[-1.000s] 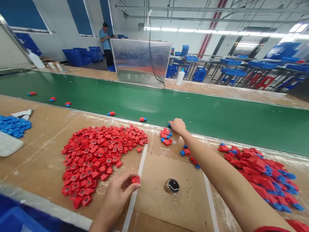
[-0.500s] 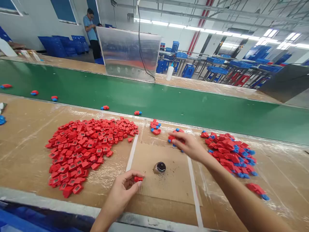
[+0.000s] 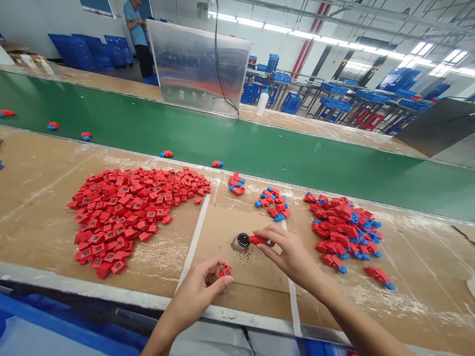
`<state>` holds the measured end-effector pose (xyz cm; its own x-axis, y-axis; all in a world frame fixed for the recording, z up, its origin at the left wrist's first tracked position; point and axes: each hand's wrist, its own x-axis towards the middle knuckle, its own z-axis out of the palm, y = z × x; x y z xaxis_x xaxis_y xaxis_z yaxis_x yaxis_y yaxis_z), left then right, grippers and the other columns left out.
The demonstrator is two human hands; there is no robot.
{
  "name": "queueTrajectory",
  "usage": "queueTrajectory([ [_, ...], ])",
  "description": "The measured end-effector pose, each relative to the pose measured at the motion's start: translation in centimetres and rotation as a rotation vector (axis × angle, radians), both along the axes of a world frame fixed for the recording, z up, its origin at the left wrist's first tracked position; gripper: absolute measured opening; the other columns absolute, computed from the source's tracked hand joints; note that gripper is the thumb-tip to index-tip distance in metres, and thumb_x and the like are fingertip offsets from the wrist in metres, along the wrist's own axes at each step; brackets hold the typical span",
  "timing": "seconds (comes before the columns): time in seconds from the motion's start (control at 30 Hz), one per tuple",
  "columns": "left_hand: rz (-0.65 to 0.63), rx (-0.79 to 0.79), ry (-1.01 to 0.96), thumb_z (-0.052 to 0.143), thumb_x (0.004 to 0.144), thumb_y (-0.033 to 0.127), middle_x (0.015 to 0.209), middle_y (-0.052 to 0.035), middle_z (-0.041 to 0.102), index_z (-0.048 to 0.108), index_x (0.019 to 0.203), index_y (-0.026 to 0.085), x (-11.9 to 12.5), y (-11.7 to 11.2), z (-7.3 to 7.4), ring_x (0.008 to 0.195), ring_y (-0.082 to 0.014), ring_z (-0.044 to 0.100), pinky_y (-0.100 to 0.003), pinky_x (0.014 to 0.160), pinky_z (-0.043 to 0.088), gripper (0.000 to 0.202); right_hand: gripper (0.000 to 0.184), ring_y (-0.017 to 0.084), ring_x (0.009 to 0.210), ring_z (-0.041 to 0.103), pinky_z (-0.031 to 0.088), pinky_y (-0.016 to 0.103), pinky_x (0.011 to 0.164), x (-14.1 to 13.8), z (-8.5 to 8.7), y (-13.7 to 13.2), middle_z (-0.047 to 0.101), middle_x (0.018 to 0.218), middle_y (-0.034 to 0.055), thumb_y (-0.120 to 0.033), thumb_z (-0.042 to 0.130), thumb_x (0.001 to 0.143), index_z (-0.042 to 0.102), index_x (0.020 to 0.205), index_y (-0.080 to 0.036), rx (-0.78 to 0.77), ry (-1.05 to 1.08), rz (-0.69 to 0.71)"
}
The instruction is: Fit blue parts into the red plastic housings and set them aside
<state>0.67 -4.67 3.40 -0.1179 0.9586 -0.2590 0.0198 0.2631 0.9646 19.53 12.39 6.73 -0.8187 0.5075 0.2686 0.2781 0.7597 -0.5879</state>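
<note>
My left hand is near the front edge of the bench, its fingers pinched on a small red part. Beyond it, my right hand pinches a red and blue piece, holding it right next to a small round black fixture set in the cardboard mat. A big heap of red parts lies to the left. To the right lies a pile of red and blue pieces. Two small clusters sit behind the fixture.
A green conveyor belt runs along the far side of the bench, carrying several red and blue pieces. Behind it stand a metal screen and a white squeeze bottle. A person in a blue shirt stands at the back left.
My right hand drew back from the belt edge, picked a red and blue piece from the small cluster and brought it to the black fixture. My left hand kept its red part and shifted right.
</note>
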Motion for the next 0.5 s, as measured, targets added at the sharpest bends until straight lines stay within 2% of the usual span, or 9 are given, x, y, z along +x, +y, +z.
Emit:
queueTrajectory([
  [0.1,0.047,0.023,-0.072,0.065,0.086,0.041,0.070,0.0023,0.057,0.061,0.096,0.018,0.6,0.3,-0.3,0.065,-0.0124,0.054,-0.021,0.061,0.041,0.026,0.022,0.020,0.086,0.062,0.051,0.032,0.075,-0.2,-0.3,0.0,0.064,0.096,0.0076,-0.028,0.051,0.098,0.065,0.113,-0.019,0.025,0.015,0.013],
  [0.27,0.152,-0.015,-0.237,0.069,0.081,0.034,0.067,0.0019,0.061,0.060,0.108,0.016,1.5,0.6,-1.0,0.066,-0.0147,0.059,-0.024,0.064,0.049,0.034,0.022,0.020,0.084,0.060,0.051,0.035,0.074,-0.6,-0.3,-0.1,0.063,0.093,0.0076,-0.026,0.051,0.099,0.065,0.114,-0.019,0.063,0.006,0.038],
  [0.4,0.205,0.008,-0.264,0.070,0.080,0.033,0.068,0.0005,0.064,0.061,0.107,0.015,2.1,0.8,-1.1,0.070,-0.0157,0.063,-0.025,0.069,0.050,0.034,0.022,0.020,0.081,0.060,0.051,0.035,0.071,-0.8,0.1,-0.2,0.062,0.091,0.0079,-0.026,0.048,0.100,0.066,0.111,-0.019,0.117,-0.012,0.054],
  [0.5,0.205,0.032,-0.258,0.070,0.080,0.031,0.067,0.0018,0.063,0.062,0.105,0.016,2.4,1.0,-1.3,0.068,-0.0142,0.061,-0.023,0.066,0.048,0.030,0.022,0.020,0.082,0.060,0.050,0.035,0.071,-0.8,0.3,-0.3,0.061,0.091,0.0080,-0.025,0.048,0.100,0.065,0.113,-0.019,0.128,-0.005,0.053],
])
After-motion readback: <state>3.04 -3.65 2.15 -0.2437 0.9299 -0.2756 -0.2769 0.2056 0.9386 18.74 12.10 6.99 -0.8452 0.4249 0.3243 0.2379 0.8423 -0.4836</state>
